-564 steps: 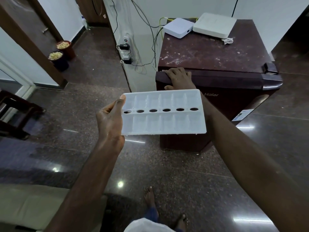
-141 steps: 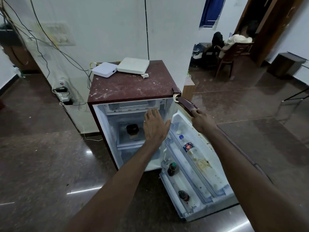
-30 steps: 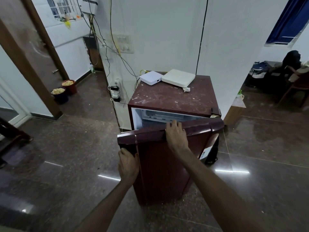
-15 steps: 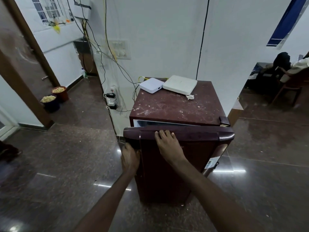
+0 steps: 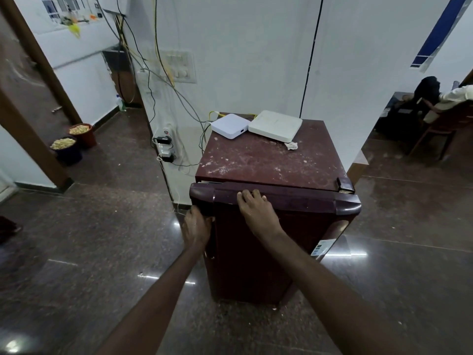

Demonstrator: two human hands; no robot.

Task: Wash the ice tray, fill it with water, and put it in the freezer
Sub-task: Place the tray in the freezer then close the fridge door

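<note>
A small maroon fridge [image 5: 273, 160] stands against the white wall, its door [image 5: 256, 252] pressed flat against the cabinet. My right hand [image 5: 256, 211] lies flat on the door's top front, fingers spread over the upper edge. My left hand [image 5: 195, 226] presses the door's left edge just below the top corner. The white ice tray is not in sight; neither hand holds anything.
Two white boxes [image 5: 230, 128] [image 5: 275, 125] with cables sit on the fridge top. A power strip [image 5: 165, 147] and loose wires hang on the wall to the left. Two pots [image 5: 73, 143] stand by the doorway. A person sits on a chair [image 5: 440, 116] at far right. Glossy dark floor all around.
The fridge door swung from partly open to shut against the cabinet, with both hands pushing on it. The white interior strip at the top is no longer visible.
</note>
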